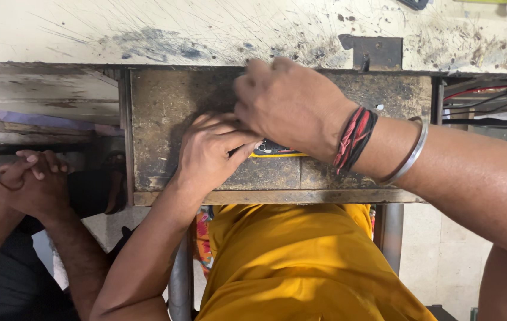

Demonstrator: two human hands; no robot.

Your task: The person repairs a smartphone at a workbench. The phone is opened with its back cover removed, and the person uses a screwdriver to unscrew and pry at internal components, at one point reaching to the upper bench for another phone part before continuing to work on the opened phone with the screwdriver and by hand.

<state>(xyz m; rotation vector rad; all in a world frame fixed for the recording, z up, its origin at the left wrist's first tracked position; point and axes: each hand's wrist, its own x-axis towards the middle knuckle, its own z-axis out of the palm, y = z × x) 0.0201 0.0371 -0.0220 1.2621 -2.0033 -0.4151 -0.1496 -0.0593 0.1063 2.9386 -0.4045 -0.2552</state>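
A small yellow-and-black device (278,150) lies in an open, grimy wooden drawer (164,113) under a scratched workbench top (146,30). My left hand (209,156) reaches in from the lower left. Its thumb presses the device's left end and its fingertips tuck under my other hand. My right hand (289,107), with red threads and a metal bangle at the wrist, curls over the device from the right and hides most of it. My yellow shirt (301,261) fills the space below the drawer.
Another person's clasped hands (27,184) rest at the left, beside the drawer. A dark metal bracket (372,52) sits on the bench edge. Red and black cables (491,101) run under the bench at the right. A metal leg (389,229) stands below the drawer.
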